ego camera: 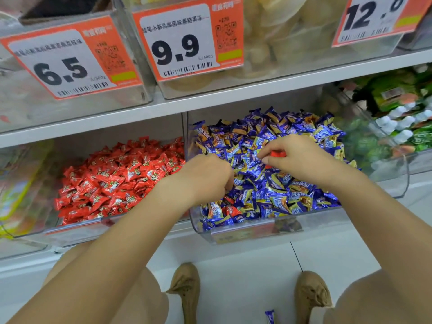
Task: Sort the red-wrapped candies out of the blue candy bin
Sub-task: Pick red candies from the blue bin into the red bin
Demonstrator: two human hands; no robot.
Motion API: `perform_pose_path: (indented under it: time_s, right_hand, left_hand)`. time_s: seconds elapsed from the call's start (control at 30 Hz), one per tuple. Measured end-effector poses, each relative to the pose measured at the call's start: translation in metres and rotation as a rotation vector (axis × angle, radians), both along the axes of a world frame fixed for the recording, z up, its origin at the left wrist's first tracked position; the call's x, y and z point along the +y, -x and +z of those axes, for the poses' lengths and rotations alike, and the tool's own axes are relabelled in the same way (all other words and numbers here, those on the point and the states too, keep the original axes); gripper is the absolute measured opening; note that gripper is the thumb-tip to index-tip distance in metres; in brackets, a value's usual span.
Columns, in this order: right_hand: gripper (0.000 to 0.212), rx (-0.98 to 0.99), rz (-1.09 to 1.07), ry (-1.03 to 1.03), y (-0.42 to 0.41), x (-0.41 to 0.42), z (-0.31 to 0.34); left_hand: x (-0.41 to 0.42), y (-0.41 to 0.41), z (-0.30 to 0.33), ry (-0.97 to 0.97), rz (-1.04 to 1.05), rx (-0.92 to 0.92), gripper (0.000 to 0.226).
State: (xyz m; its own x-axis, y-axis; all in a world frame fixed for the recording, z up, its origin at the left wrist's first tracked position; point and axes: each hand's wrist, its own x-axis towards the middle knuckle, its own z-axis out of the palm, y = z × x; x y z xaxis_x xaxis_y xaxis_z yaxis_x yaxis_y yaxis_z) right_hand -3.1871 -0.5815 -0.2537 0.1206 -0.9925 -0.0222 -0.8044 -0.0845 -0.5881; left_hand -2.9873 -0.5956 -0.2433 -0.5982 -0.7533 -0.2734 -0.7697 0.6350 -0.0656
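Red wrapping is showing between the fingers (pixel 268 160) of the right hand (pixel 301 157), which is pinching a red candy (pixel 278 154) just above the heap in the blue bin (pixel 257 228). More red candies (pixel 230 210) are lying among the blue ones near that bin's front wall, just below the left hand (pixel 208 176). The left hand is sitting curled over the bin's left part with its fingers tucked down into the blue candies (pixel 275 185); whether they are clamped on anything I cannot tell, since the back of the hand is hiding them. Both bare forearms are reaching in from below. Just beside the blue bin, on its left, a clear bin (pixel 77 230) is holding a heap of red candies (pixel 117 181). To the right, another clear bin (pixel 397 146) is holding green and white packets. On the shelf (pixel 233 94) above, clear bins are carrying orange price tags reading 6.5 (pixel 67 59), 9.9 (pixel 187 38) and 12 (pixel 376 17). Down on the pale floor (pixel 245 277), two tan shoes (pixel 187 291) are standing apart, and one blue candy (pixel 270 316) is lying between them at the bottom edge.
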Motion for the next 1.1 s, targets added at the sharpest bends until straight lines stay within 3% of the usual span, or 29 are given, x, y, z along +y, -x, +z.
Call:
perform_pose_path:
  time_s: [0.03,0.2,0.33,0.6,0.73,0.93,1.1]
  right_hand:
    - [0.014,-0.001,-0.004,0.024,-0.001,0.001,0.000]
    - [0.019,-0.104,-0.015,0.118,-0.006,0.006,0.002]
    - [0.019,-0.054,0.047,0.093,-0.006,0.008,-0.004]
    - [0.021,-0.233,-0.005,0.054,-0.002,0.010,-0.005]
    - [0.022,-0.384,-0.046,-0.005,-0.005,0.007,-0.001]
    - [0.019,-0.824,-0.107,-0.093,-0.025,0.016,-0.011]
    - [0.013,-0.779,-0.036,-0.059,-0.040,0.022,-0.012]
  left_hand:
    - [0.000,0.004,-0.004,-0.036,-0.041,-0.057,0.022]
    - [-0.001,0.017,-0.022,-0.091,-0.136,-0.353,0.050]
    - [-0.004,0.016,-0.028,-0.123,-0.076,-0.370,0.051]
    - [0.000,0.007,-0.007,0.002,0.041,-0.003,0.023]
    - [0.000,-0.008,0.009,0.035,0.120,0.257,0.028]
    - [0.011,-0.032,0.017,-0.018,0.247,0.682,0.018]
    - [0.019,-0.046,0.017,0.097,0.325,0.862,0.012]
